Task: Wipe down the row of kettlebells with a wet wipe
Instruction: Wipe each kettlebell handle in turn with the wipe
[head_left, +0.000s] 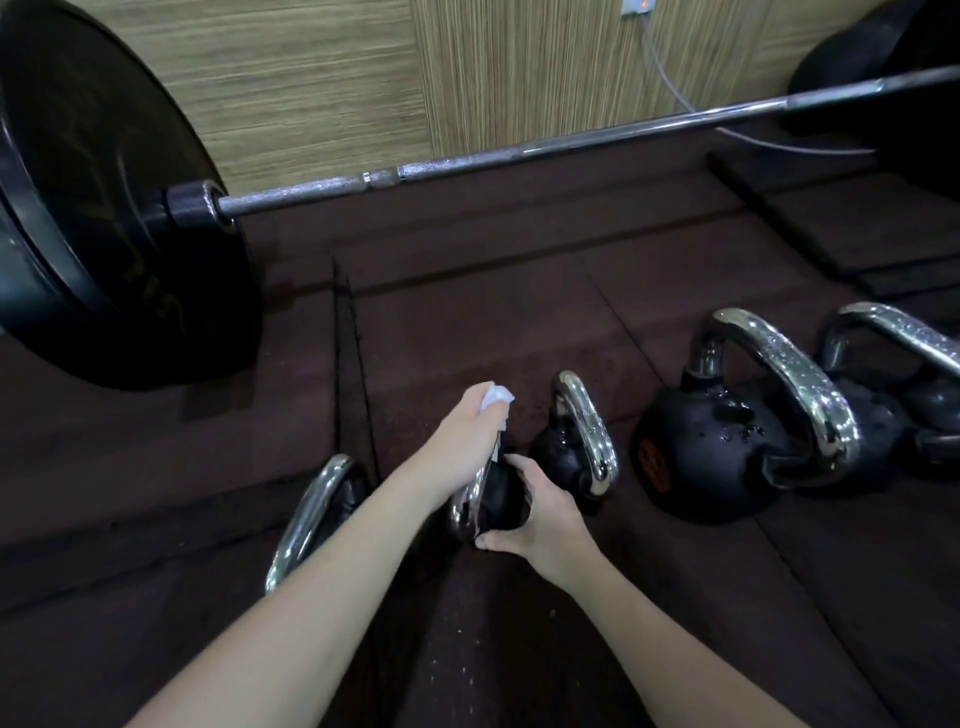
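Note:
Several black kettlebells with chrome handles lie in a row on the dark rubber floor. My left hand (462, 431) grips a white wet wipe (496, 397) wrapped round the chrome handle of a small kettlebell (498, 501). My right hand (540, 512) holds that kettlebell's black body from the right. Just behind it lies another small kettlebell (576, 447). A larger kettlebell (711, 452), wet with droplets, sits to the right, and one more kettlebell (904, 374) is at the right edge. A further kettlebell (317, 514) lies left of my left forearm, partly hidden.
A loaded barbell (519, 153) crosses the back of the floor, its big black plate (104, 218) at the left. A wood-grain wall (322, 78) rises behind, with a grey cable (670, 78) hanging from an outlet. Raised rubber mats (831, 218) lie at the right rear.

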